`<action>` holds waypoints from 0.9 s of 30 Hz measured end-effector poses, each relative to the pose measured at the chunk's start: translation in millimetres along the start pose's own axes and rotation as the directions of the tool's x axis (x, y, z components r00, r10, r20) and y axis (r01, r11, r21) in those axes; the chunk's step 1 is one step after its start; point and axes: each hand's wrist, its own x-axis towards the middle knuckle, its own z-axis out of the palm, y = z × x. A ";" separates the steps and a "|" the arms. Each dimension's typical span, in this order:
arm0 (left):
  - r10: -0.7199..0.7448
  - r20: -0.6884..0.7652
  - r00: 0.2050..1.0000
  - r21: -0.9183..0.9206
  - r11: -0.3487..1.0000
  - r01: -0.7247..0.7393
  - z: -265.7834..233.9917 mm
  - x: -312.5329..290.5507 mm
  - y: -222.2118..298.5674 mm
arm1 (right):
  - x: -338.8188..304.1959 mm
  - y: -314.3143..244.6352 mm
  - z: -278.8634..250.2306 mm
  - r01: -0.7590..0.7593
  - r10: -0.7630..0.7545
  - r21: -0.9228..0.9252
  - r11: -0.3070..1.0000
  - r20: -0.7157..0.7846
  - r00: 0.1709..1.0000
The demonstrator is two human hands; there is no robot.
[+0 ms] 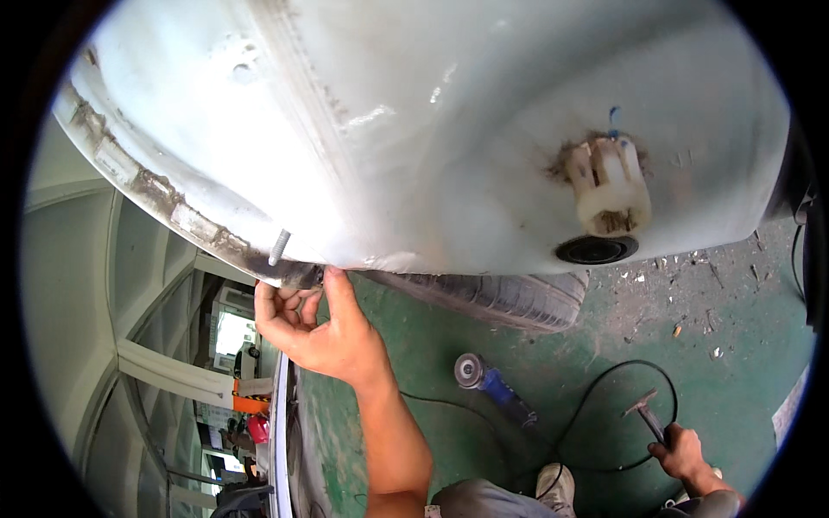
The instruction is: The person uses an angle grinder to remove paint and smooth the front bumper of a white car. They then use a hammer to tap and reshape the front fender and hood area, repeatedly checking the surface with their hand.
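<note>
A large white car body panel (pixel 449 155) fills the upper part of the view, with dirty remains along its curved left lip. At the lower edge of that lip, my left hand (pixel 332 337) is closed, its thumb on the near side and its curled fingers pinching the rim. A threaded stud (pixel 279 247) sticks out just above these fingers. Down at the lower right, my right hand (pixel 685 454) is wrapped round the handle of a hammer (pixel 648 414). The hammer is held low, well apart from the panel.
Below the panel shows a tire (pixel 527 302). A blue angle grinder (pixel 496 387) lies on the green floor (pixel 389 337), and a black cable (pixel 596 371) loops near the hammer. The panel carries a white plastic fitting (pixel 611 194) and a black round plug (pixel 596 250). Debris (pixel 682 293) is scattered at right.
</note>
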 end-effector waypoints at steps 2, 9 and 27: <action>0.119 0.014 0.993 0.096 0.988 -0.120 -0.9 2.8 -1.7 | 0.4 0.1 0.2 -0.002 0.002 0.004 1.000 0.001 1.000; 0.421 0.132 0.898 0.106 0.894 -0.435 -25.7 11.5 -25.0 | 0.2 -0.4 -4.4 0.000 0.000 0.030 1.000 0.007 1.000; 0.013 0.581 0.814 -0.368 0.896 0.249 -84.2 -44.5 -6.0 | 0.7 15.9 5.0 0.140 -0.140 0.009 0.990 0.008 0.990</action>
